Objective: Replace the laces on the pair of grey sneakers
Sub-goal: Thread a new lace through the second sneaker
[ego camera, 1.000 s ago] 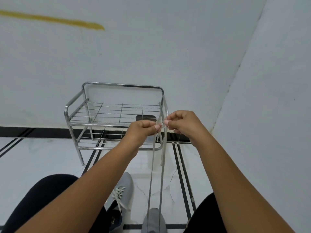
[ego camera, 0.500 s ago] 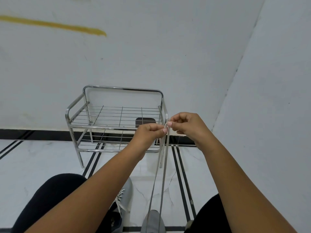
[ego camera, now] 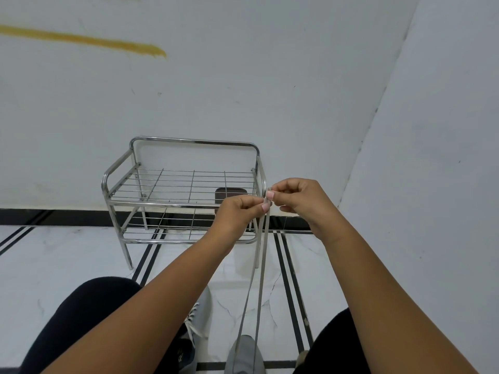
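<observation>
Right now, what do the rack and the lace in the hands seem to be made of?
The rack looks like polished metal tube and wire, probably steel or chrome: it is silver and shows bright reflections. The lace looks like flat woven fabric, matte pale grey; its fibre cannot be told. Both the left hand and the right hand pinch its ends.

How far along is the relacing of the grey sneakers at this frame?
Partly done, it seems. The left sneaker already shows white criss-crossed lacing. In hand: the left hand and right hand pinch the two ends of the grey lace together, its strands running down to the second sneaker. Left: threading that shoe; how many eyelets are filled is hidden at the frame edge.
</observation>
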### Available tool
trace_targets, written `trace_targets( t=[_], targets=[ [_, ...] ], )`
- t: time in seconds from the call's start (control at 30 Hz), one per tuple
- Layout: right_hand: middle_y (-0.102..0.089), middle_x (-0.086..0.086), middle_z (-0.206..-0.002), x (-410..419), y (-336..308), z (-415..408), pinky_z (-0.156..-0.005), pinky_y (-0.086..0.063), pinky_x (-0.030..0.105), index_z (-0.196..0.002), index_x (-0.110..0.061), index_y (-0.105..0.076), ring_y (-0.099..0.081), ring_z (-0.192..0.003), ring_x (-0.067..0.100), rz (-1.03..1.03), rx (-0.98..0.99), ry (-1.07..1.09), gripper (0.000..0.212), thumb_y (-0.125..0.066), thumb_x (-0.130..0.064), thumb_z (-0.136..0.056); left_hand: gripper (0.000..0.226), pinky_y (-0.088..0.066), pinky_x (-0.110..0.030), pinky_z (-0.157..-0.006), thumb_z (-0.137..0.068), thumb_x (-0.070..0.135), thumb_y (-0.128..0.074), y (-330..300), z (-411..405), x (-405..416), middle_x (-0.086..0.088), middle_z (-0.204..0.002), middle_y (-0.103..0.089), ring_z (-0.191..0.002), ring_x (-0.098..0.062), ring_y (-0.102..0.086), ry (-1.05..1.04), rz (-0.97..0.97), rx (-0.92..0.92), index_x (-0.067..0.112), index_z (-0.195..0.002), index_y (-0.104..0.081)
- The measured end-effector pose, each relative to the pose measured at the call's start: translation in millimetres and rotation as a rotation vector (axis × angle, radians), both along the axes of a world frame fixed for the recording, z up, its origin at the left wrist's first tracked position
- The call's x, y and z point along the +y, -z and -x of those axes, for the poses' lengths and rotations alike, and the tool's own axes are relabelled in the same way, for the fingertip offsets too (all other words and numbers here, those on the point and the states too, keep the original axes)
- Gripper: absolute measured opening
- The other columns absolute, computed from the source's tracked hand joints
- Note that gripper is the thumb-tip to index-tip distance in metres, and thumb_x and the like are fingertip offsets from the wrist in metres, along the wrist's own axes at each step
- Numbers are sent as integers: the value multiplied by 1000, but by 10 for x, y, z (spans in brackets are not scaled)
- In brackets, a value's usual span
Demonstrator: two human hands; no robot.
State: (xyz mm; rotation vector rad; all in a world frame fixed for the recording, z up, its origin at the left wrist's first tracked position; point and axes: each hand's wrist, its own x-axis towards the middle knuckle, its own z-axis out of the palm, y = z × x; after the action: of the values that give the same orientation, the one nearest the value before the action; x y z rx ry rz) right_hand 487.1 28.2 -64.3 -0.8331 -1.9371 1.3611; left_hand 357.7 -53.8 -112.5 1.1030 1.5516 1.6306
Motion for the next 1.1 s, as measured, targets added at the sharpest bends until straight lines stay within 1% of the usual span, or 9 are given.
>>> trace_targets(
  t=[0.13, 0.27, 0.4, 0.57, 0.73, 0.87, 0.93, 1.1],
  targets=[
    [-68, -6, -75, -7, -18, -25, -71, -52, 19, -90, -12, -73, -65, -73, 4, 36, 28, -24, 10, -75, -16, -82, 9, -49, -18, -83, -86, 17, -69, -7, 1, 6, 2, -86, -73, -88, -8, -67, 12, -24, -8, 17, -93, -74],
    [-70, -8, -73, -15, -37, -38, -76, -52, 21, -90, -12, -72, -65, -73, 0, 63, 47, -45, 9, -74, -16, -83, 13, -50, -22, -87, -86, 17, -69, -24, 3, 2, -7, -95, -74, -95, -16, -68, 22, -24, -36, 12, -97, -74],
    [-72, -6, -82, -14, -40, -45, -76, -51, 21, -93, -11, -74, -66, -75, -1, 86, 49, -57, 13, -75, -17, -82, 13, -51, -27, -91, -85, 17, -70, -48, 15, -15, -8, -97, -74, -97, -20, -68, 20, -30, -48, 12, -96, -75],
    [-74, 2, -94, -26, -35, -41, -81, -52, 24, -93, -12, -74, -68, -84, 5, 102, 55, -67, 14, -76, -18, -81, 10, -50, -32, -97, -84, 16, -70, -90, 19, -40, -4, -94, -75, -97, -17, -69, 21, -39, -60, 14, -93, -75],
    [-74, 3, -96, -30, -29, -33, -87, -52, 30, -93, -11, -74, -68, -90, 10, 106, 47, -73, 16, -76, -19, -80, 11, -49, -37, -100, -84, 15, -71, -103, 30, -56, -4, -94, -75, -98, -17, -69, 18, -28, -44, 12, -93, -75],
    [-74, 5, -102, -28, -34, -45, -90, -52, 31, -98, -10, -75, -67, -103, 16, 138, 58, -88, 20, -74, -23, -82, 13, -49, -38, -100, -84, 17, -71, -99, 31, -50, -7, -93, -75, -97, -20, -69, 16, -22, -14, 10, -93, -75],
    [-74, 5, -102, -34, -44, -48, -91, -51, 31, -97, -12, -75, -67, -101, 15, 148, 75, -93, 18, -73, -24, -84, 14, -50, -40, -99, -83, 18, -72, -87, 32, -44, -8, -93, -74, -96, -21, -69, 16, -25, -1, 10, -93, -76],
    [-73, 3, -93, -67, -60, -34, -91, -50, 32, -92, -14, -75, -67, -89, 7, 158, 83, -99, 12, -72, -23, -84, 13, -51, -38, -98, -83, 19, -72, -85, 25, -43, -6, -92, -75, -93, -17, -70, 16, -23, 19, 12, -93, -76]
  ],
)
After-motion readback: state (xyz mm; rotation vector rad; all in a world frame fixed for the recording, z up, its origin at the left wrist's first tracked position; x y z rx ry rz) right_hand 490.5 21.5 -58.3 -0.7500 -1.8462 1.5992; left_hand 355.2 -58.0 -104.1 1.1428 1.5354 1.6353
